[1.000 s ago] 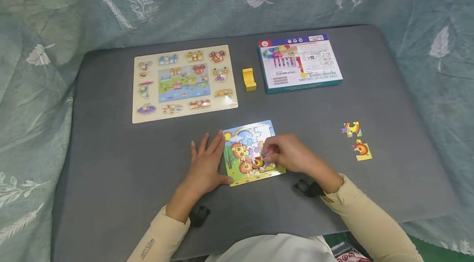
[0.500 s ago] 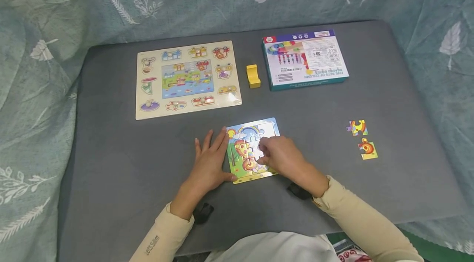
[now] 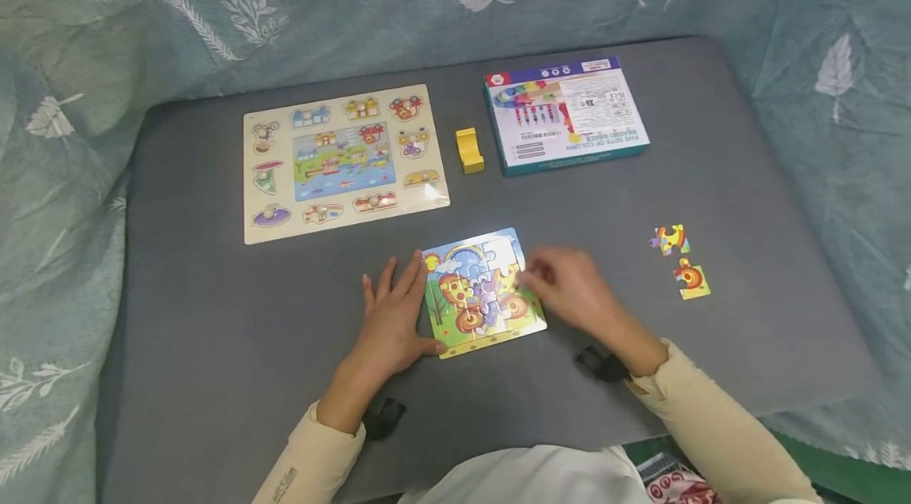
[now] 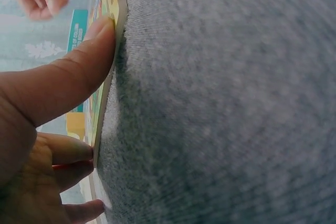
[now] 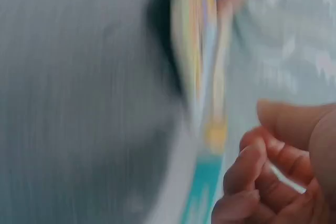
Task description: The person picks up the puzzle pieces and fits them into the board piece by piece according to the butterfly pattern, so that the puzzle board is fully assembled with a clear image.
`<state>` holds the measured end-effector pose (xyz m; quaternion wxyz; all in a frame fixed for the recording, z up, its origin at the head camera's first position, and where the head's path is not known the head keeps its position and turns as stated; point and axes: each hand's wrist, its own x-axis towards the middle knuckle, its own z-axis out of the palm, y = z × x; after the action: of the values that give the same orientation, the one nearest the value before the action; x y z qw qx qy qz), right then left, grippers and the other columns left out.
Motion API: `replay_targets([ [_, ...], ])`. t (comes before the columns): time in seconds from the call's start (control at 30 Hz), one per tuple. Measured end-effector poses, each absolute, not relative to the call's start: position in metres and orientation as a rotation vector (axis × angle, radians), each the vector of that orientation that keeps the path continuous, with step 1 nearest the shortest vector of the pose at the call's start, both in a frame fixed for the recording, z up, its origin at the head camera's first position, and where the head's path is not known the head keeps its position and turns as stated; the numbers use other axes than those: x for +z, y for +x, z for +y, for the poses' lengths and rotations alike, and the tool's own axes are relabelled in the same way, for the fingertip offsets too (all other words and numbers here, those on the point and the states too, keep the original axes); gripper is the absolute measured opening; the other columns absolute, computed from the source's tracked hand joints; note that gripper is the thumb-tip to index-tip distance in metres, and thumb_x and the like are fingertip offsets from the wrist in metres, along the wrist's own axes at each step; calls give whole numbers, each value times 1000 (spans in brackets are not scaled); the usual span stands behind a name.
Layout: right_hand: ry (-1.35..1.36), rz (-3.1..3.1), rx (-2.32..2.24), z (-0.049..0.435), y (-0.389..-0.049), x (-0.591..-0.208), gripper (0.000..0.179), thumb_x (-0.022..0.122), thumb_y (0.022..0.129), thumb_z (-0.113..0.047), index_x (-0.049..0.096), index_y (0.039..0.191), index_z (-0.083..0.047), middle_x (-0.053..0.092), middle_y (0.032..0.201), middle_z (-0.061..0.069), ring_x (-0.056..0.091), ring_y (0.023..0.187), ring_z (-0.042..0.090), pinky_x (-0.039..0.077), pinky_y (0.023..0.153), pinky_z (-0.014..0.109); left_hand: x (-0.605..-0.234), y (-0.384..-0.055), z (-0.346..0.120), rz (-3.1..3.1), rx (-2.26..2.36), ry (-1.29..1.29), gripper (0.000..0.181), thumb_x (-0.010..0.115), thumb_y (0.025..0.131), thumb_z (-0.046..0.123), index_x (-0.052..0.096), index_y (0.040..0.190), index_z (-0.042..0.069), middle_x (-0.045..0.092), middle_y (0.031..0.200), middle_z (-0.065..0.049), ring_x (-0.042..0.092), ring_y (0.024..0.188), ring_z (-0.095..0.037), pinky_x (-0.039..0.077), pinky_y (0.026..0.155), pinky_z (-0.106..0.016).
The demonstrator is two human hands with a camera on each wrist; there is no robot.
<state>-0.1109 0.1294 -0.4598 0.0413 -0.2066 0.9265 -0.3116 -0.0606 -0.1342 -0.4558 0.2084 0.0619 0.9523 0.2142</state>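
Note:
A small square jigsaw puzzle (image 3: 455,336) with a cartoon butterfly picture lies in front of the person. Its upper right part shows a bare white patch. Along its left edge the left hand (image 3: 391,318) rests with fingers spread and straight. In the left wrist view, the left thumb (image 4: 79,72) presses the board's rim. Just off the board's right edge hovers the right hand (image 3: 572,290), its fingers loosely curled. In the right wrist view these fingers (image 5: 244,166) show nothing between them. Two loose jigsaw pieces, one upper (image 3: 670,240) and one lower (image 3: 692,279), lie farther right.
At the back left is a wooden peg puzzle board (image 3: 274,120) with several knobbed vehicle pieces. A yellow block (image 3: 469,151) sits between it and a flat toy box (image 3: 569,116). All lie on a grey-covered table (image 3: 213,361), with a leaf-patterned curtain (image 3: 384,5) behind.
My right hand has moved off the puzzle to the right, uncovering its lower right part, where a piece with an orange round shape shows. The left hand stays at the left edge.

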Motion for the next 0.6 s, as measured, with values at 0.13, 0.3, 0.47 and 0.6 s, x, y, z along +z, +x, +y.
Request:
replay_targets([
  [0.13,-278,3015,-687,197,-134,-449,24,70,87,-15,65,101,3,66,87,20,62,78,33,48,69,47,-457,-59,-135,2655,613,175,120,91,61,33,20,153,5,12,162,-7,2,149,-38,-5,113,-66],
  [0.3,-15,2880,-477,264,-150,-456,46,71,86,-23,53,115,9,53,102,32,51,95,47,42,78,57,-459,-57,-137,2670,619,174,120,91,60,33,21,153,4,13,162,-8,2,148,-39,-4,113,-67],
  [0.47,-11,2847,-491,274,-154,-461,40,74,84,-25,56,98,7,55,90,25,50,86,40,41,73,51,-460,-56,-137,2678,608,180,120,91,61,33,20,153,5,13,162,-8,3,148,-39,-3,113,-67],
  [0.6,36,2859,-512,265,-160,-456,32,73,83,-23,57,90,3,60,81,20,55,77,36,42,66,44,-461,-58,-136,2679,605,180,119,91,62,32,19,154,6,12,163,-7,2,148,-39,-3,113,-67],
])
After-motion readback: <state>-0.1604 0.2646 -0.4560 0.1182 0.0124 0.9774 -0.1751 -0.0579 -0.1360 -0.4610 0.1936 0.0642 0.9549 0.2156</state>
